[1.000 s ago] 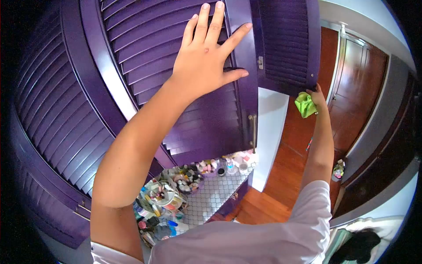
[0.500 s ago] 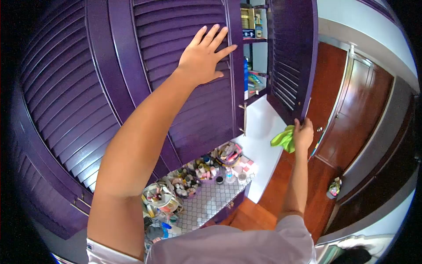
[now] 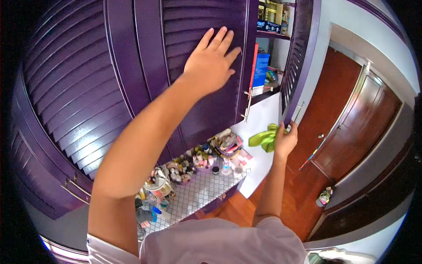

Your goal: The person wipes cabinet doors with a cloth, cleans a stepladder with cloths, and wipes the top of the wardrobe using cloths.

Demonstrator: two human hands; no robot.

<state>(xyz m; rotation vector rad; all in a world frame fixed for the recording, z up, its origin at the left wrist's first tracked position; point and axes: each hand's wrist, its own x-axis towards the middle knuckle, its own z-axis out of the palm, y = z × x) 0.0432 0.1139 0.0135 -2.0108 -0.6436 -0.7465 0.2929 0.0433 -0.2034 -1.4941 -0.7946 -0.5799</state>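
Observation:
My left hand (image 3: 210, 66) lies with spread fingers against a purple louvered cabinet door (image 3: 211, 112). To its right, another louvered door (image 3: 303, 61) stands open. My right hand (image 3: 286, 140) is closed at the lower corner of that open door, with a crumpled green cloth (image 3: 266, 137) in its grip. The cloth hangs out on the left side of the hand. Whether the fingers also clasp the door edge is hard to make out.
Shelves behind the open door hold a blue box (image 3: 260, 72) and several packages (image 3: 273, 15). Below, a patterned countertop (image 3: 198, 198) carries bottles and a basket (image 3: 227, 144) of small items. A white panel (image 3: 259, 167) stands at its right end. Brown doors (image 3: 371, 119) are farther right.
The view has shifted, showing more of the shelves. The open door appears more edge-on, with its outer handle visible. The right hand and cloth remain at its lower corner; the left hand stays spread.

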